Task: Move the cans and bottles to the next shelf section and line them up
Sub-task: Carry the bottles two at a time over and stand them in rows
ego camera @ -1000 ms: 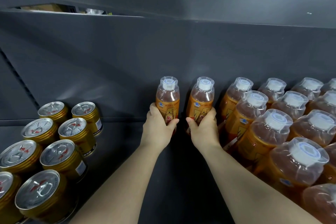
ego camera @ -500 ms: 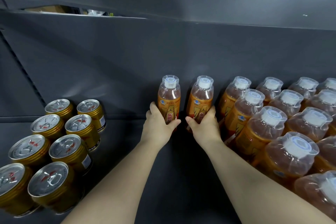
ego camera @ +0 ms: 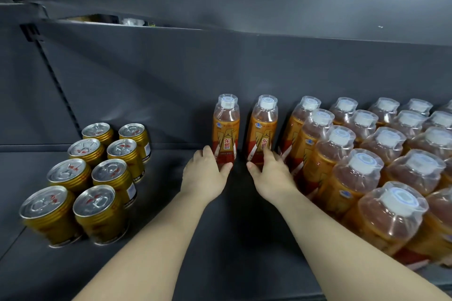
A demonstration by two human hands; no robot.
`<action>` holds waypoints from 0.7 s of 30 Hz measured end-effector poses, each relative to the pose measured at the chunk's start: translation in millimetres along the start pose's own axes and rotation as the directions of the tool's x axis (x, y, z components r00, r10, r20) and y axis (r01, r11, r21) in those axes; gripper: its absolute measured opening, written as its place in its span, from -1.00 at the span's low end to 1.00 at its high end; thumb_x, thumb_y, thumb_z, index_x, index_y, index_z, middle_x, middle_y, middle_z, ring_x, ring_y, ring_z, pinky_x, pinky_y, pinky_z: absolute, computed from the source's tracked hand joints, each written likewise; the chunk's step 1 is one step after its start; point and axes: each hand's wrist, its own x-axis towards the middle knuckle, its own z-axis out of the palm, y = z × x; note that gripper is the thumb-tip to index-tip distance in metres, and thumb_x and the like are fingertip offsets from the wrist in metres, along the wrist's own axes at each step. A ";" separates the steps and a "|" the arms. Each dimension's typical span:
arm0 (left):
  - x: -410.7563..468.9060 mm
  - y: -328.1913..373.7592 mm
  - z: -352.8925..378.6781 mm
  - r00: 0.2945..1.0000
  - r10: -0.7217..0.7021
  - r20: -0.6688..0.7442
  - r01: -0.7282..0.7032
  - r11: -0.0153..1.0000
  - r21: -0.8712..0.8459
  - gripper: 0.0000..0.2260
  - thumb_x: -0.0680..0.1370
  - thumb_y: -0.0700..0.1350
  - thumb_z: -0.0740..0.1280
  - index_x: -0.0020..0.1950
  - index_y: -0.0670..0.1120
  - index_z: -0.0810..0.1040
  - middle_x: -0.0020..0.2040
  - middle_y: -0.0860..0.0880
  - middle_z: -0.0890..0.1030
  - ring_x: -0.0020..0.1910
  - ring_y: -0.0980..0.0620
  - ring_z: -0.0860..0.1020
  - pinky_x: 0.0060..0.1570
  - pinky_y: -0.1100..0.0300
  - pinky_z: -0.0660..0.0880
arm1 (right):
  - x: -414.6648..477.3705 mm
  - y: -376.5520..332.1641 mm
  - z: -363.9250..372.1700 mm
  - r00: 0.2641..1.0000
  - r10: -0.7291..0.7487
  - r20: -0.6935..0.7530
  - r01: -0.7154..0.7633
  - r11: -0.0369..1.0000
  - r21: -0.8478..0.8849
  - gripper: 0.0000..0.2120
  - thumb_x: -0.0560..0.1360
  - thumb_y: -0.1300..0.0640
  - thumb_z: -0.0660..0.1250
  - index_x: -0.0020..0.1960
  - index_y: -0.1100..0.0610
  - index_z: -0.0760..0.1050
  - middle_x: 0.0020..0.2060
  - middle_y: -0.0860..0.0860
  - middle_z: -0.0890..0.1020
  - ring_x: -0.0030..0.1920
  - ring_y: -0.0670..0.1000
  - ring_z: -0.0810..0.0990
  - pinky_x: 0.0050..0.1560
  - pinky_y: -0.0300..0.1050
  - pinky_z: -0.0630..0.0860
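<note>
Left hand [ego camera: 205, 175] grips the left bottle [ego camera: 226, 129] low; right hand [ego camera: 272, 175] grips the right bottle [ego camera: 263, 131] — cans [ego camera: 111, 176] well apart.

The cans [ego camera: 113, 173] are metal, with glossy gold ribbed sides and bright silver tops that catch the light. The bottles [ego camera: 226, 134] are clear, smooth plastic with shiny orange printed labels [ego camera: 263, 144] and white plastic caps [ego camera: 340, 137] under a glossy, crinkled clear film. The shelf [ego camera: 232, 239] beneath them and the back panel [ego camera: 171, 76] behind look like smooth, dark grey painted metal, matt with only a faint sheen
</note>
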 end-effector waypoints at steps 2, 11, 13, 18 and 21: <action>-9.7 -0.7 -0.1 0.999 0.046 -0.003 -0.046 0.996 0.072 -0.35 0.58 0.25 0.28 0.53 -0.07 0.23 0.45 -0.10 0.40 0.42 -0.11 0.41 0.38 -0.05 0.40 | -13.1 -0.8 -4.9 0.996 -0.064 0.060 0.070 0.991 -0.115 -0.40 0.66 -0.13 0.17 0.62 0.00 0.07 0.59 0.03 0.17 0.58 0.14 0.13 0.51 0.11 0.20; -70.8 13.5 -10.9 0.995 0.099 -0.008 -0.094 0.968 0.234 -0.41 0.62 0.21 0.22 0.56 -0.04 0.23 0.55 -0.09 0.30 0.56 -0.14 0.21 0.53 -0.13 0.17 | -63.9 9.4 -26.5 0.959 -0.239 0.152 0.265 0.945 -0.190 -0.43 0.68 -0.13 0.12 0.61 0.03 0.11 0.59 0.04 0.19 0.58 0.15 0.13 0.52 0.08 0.18; -89.3 16.3 -10.7 0.997 0.070 0.018 -0.073 0.965 0.251 -0.43 0.63 0.19 0.22 0.56 -0.06 0.22 0.56 -0.10 0.28 0.56 -0.15 0.20 0.54 -0.14 0.15 | -77.3 15.5 -30.4 0.952 -0.242 0.189 0.277 0.941 -0.192 -0.44 0.67 -0.14 0.11 0.61 0.03 0.12 0.58 0.03 0.22 0.56 0.15 0.16 0.49 0.09 0.24; -136.9 19.8 -7.2 0.996 0.015 0.086 -0.042 0.945 0.323 -0.40 0.65 0.19 0.16 0.59 -0.08 0.14 0.60 -0.13 0.18 0.59 -0.18 0.11 0.55 -0.15 0.07 | -113.0 34.8 -37.6 0.923 -0.259 0.284 0.324 0.922 -0.213 -0.43 0.68 -0.14 0.07 0.62 0.04 0.07 0.57 0.06 0.21 0.55 0.17 0.18 0.51 0.08 0.22; -164.4 21.7 -7.1 0.995 -0.001 0.096 -0.032 0.939 0.341 -0.39 0.65 0.20 0.14 0.61 -0.09 0.11 0.61 -0.13 0.15 0.59 -0.19 0.10 0.56 -0.14 0.06 | -133.6 45.0 -41.4 0.910 -0.289 0.299 0.356 0.912 -0.202 -0.43 0.68 -0.14 0.06 0.62 0.04 0.06 0.59 0.07 0.18 0.56 0.17 0.14 0.55 0.10 0.16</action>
